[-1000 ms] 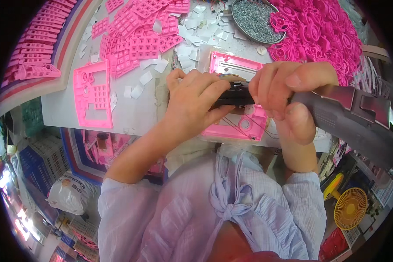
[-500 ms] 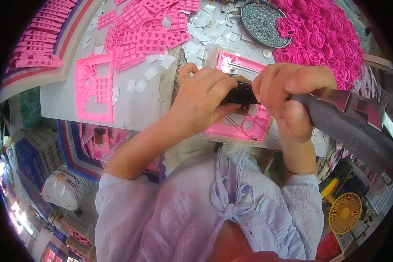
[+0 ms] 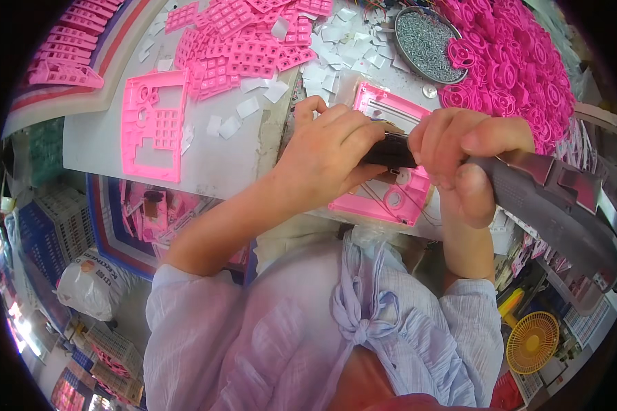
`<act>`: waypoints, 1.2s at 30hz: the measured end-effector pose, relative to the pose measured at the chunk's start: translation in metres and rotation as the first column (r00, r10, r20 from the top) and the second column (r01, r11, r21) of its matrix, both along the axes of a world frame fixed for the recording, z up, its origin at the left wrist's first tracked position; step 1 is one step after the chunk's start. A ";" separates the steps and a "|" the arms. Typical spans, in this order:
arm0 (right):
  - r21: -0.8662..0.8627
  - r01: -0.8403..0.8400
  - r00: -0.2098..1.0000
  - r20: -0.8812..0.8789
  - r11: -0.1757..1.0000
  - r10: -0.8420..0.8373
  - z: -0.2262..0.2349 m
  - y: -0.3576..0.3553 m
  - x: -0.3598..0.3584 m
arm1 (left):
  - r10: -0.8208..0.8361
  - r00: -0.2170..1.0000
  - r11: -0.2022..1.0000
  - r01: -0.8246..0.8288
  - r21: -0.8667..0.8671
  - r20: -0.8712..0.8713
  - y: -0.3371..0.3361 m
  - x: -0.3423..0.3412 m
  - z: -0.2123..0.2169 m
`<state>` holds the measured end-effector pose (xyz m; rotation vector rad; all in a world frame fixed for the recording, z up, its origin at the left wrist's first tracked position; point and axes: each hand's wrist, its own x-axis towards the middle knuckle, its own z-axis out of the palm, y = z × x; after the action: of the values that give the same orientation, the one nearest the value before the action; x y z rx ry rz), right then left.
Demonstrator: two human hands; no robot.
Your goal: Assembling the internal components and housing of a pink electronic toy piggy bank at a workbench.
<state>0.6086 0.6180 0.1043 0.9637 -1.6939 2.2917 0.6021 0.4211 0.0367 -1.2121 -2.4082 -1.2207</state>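
In my right hand is a long dark grey tool with a shiny metal lever along its side, which looks like an electric screwdriver; its tip is hidden. My left hand is closed around a black block-like part, and the right fingertips meet that part's other end. Both hands are over a pink plastic case half at the table edge. Thin wires run across the case, and its middle is covered by my hands.
Left on the table lies a pink frame with cutouts. Behind are pink keypad pieces, white paper squares, a round tray of small metal screws and a heap of pink rings. A yellow fan stands low at right.
The table's contents have shifted a little to the right in view as the head moved. Both hands keep the same hold on the black part and the tool.
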 end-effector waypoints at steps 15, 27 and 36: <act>0.149 0.074 0.992 0.094 0.986 -0.089 0.005 0.002 -0.009 | 0.029 1.000 1.000 -0.029 -0.008 0.003 0.002 -0.001 0.001; 0.864 0.214 0.942 -0.060 0.456 -0.329 -0.016 0.054 0.002 | 0.060 0.939 0.963 -0.144 0.228 0.339 0.003 0.004 -0.029; 0.986 0.128 0.855 -0.165 -0.108 -0.492 0.002 0.055 -0.024 | 0.117 0.992 0.985 -0.110 -0.131 0.044 0.013 0.004 0.002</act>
<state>0.5845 0.6725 0.1060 0.0847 -3.2630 0.4192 0.6065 0.4342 0.0387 -1.0710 -2.5891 -1.0924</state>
